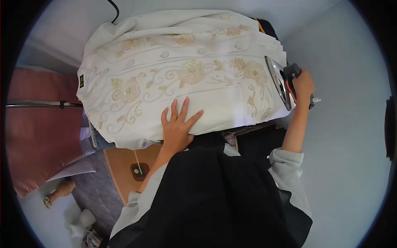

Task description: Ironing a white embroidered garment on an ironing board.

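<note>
A white garment (pixel 214 102) with beige floral embroidery, sequins and covered buttons lies spread over a padded board in front of me. My left hand (pixel 177 124) rests on its near edge, palm down with fingers spread, holding nothing. At the garment's right end, my right hand (pixel 303 85) grips the dark handle of a clothes iron (pixel 278 81). The iron has a shiny metal body and a red part near the handle, and it is tilted along the cloth's right edge. Whether its whole soleplate touches the cloth cannot be told.
At the left a reddish-brown cloth (pixel 43 133) hangs by a metal rail (pixel 34 104). A black cable (pixel 115 11) runs down the wall behind the board. Below the board is a wooden surface (pixel 118 167); a vase-like object (pixel 62 189) lies at lower left. A pale wall (pixel 344 124) stands close on the right.
</note>
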The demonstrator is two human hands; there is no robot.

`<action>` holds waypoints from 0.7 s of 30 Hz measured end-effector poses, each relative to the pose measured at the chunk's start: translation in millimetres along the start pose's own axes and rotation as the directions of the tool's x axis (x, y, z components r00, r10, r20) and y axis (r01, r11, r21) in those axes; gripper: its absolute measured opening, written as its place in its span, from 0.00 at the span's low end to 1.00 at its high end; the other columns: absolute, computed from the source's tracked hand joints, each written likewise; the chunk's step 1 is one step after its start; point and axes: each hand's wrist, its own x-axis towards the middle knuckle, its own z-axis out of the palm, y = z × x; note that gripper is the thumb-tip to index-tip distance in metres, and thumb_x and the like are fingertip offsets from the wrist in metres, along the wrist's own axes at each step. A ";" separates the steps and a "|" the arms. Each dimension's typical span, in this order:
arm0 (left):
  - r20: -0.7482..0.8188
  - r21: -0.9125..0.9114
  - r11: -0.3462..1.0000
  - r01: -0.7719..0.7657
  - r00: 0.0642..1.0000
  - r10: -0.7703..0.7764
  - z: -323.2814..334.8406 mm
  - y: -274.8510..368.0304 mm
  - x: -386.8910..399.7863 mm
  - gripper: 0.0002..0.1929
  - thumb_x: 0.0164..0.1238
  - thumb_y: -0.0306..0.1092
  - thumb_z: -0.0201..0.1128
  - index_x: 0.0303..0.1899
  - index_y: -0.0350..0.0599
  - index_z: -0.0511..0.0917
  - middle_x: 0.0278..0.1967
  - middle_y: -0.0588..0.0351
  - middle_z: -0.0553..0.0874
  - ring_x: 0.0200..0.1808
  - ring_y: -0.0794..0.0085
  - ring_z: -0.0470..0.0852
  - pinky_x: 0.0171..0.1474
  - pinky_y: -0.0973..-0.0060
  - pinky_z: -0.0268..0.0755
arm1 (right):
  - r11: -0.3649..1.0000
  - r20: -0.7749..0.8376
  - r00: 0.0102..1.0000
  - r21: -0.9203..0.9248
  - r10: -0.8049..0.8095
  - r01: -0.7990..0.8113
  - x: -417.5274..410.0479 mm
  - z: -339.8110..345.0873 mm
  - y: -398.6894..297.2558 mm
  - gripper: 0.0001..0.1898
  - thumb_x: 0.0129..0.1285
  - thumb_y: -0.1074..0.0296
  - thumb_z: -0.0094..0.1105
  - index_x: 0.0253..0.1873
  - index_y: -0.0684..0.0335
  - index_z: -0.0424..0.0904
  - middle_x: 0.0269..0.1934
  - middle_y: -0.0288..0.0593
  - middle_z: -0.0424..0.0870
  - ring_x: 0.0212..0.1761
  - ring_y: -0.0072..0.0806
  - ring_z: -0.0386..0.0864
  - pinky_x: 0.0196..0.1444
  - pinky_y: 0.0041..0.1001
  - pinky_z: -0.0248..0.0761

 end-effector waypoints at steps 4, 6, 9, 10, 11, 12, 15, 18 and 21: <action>-0.017 -0.020 1.000 0.006 1.000 -0.006 -1.4 0.3 -0.2 0.41 0.30 0.26 0.68 0.56 0.73 0.75 0.69 0.54 0.63 0.69 0.51 0.59 0.64 0.51 0.47 | 0.999 0.038 0.999 0.007 0.038 -0.038 -30.9 -10.2 30.2 0.16 0.52 0.71 0.55 0.48 0.59 0.78 0.43 0.51 0.82 0.45 0.50 0.80 0.45 0.43 0.72; -0.030 0.011 1.000 -0.017 0.999 0.017 1.6 -1.3 -1.3 0.41 0.29 0.26 0.67 0.56 0.73 0.75 0.69 0.55 0.63 0.69 0.52 0.59 0.64 0.51 0.48 | 0.994 0.015 0.994 0.000 0.111 -0.111 -43.8 -10.0 45.8 0.16 0.52 0.71 0.56 0.48 0.58 0.78 0.43 0.49 0.82 0.44 0.49 0.80 0.45 0.43 0.72; -0.038 0.018 1.000 -0.013 0.999 0.014 3.3 -2.6 -1.6 0.41 0.29 0.26 0.66 0.56 0.73 0.75 0.69 0.56 0.63 0.69 0.53 0.59 0.63 0.51 0.49 | 0.988 0.011 0.988 0.007 0.154 -0.154 -43.5 -10.3 46.1 0.16 0.51 0.71 0.56 0.47 0.56 0.80 0.42 0.48 0.83 0.44 0.50 0.80 0.44 0.42 0.73; -0.039 -0.007 1.000 -0.014 0.999 0.014 3.4 -3.2 -2.1 0.41 0.29 0.25 0.65 0.56 0.73 0.75 0.69 0.57 0.63 0.69 0.54 0.59 0.63 0.51 0.49 | 0.986 0.009 0.986 -0.017 0.165 -0.165 -40.1 -10.8 41.2 0.15 0.51 0.71 0.56 0.47 0.55 0.80 0.42 0.48 0.83 0.43 0.49 0.80 0.44 0.42 0.73; -0.045 -0.004 1.000 -0.020 0.999 0.020 4.7 -4.0 -2.4 0.42 0.27 0.25 0.67 0.56 0.73 0.76 0.69 0.56 0.64 0.69 0.53 0.59 0.63 0.51 0.49 | 0.984 0.008 0.984 -0.039 0.175 -0.175 -36.2 -9.5 36.0 0.15 0.51 0.71 0.56 0.46 0.55 0.81 0.42 0.48 0.83 0.43 0.49 0.80 0.44 0.42 0.73; -0.054 0.001 1.000 -0.026 0.998 0.026 5.5 -5.0 -2.1 0.43 0.24 0.25 0.68 0.55 0.73 0.76 0.68 0.55 0.64 0.69 0.51 0.59 0.63 0.51 0.49 | 0.978 0.002 0.980 -0.060 0.200 -0.200 -30.1 -6.0 30.7 0.15 0.52 0.71 0.55 0.46 0.56 0.81 0.42 0.47 0.83 0.43 0.49 0.81 0.43 0.42 0.73; -0.050 -0.015 0.999 -0.041 0.998 0.040 3.8 -4.4 -1.1 0.45 0.23 0.26 0.69 0.57 0.74 0.74 0.69 0.54 0.63 0.69 0.52 0.59 0.63 0.50 0.50 | 0.989 -0.050 0.989 -0.050 0.138 -0.140 -13.1 1.7 16.4 0.15 0.52 0.71 0.55 0.46 0.56 0.81 0.42 0.47 0.83 0.43 0.49 0.81 0.43 0.42 0.73; -0.001 -0.052 0.998 -0.044 0.999 0.044 -3.6 -4.5 0.0 0.45 0.25 0.28 0.71 0.59 0.71 0.73 0.70 0.50 0.58 0.70 0.49 0.55 0.64 0.48 0.48 | 0.997 -0.010 0.997 0.010 0.082 -0.082 10.1 3.6 9.4 0.19 0.53 0.65 0.57 0.53 0.52 0.78 0.46 0.47 0.82 0.48 0.48 0.79 0.46 0.42 0.73; 0.050 -0.159 0.986 -0.042 0.997 0.051 -17.3 -6.4 -9.1 0.40 0.37 0.39 0.74 0.61 0.65 0.70 0.72 0.49 0.52 0.72 0.50 0.51 0.64 0.42 0.42 | 0.984 -0.155 0.984 0.166 0.085 -0.059 23.5 17.6 32.5 0.22 0.49 0.69 0.57 0.53 0.49 0.79 0.46 0.42 0.83 0.48 0.44 0.80 0.47 0.39 0.73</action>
